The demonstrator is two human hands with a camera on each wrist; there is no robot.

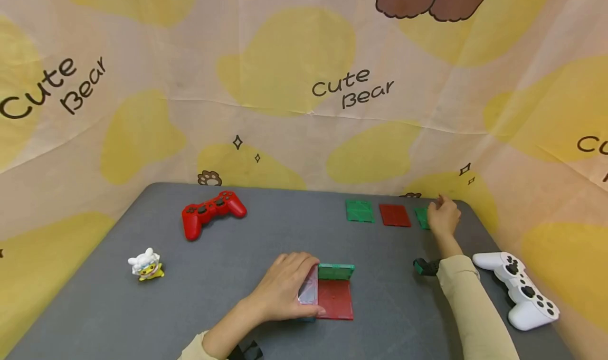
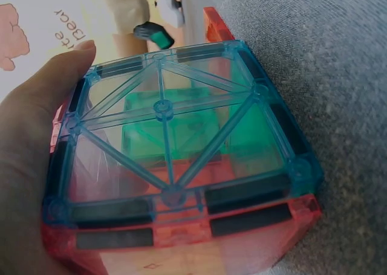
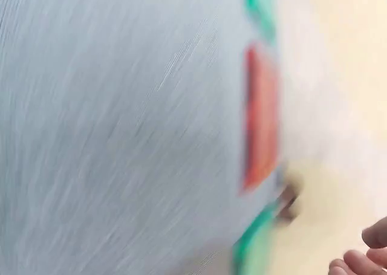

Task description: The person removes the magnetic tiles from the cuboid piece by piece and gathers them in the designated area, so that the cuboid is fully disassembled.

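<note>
- Left hand (image 1: 285, 289) grasps the magnetic-tile box (image 1: 331, 296); a light, steady hold should serve.
- Right hand (image 1: 444, 216), beyond the box and rightward, loosely bent, apparently unloaded, by a green tile (image 1: 421, 218), contact unclear; pinching its rim seems best.
- Bare surface (image 1: 382, 259) separates box from tile; far edge close behind.
</note>
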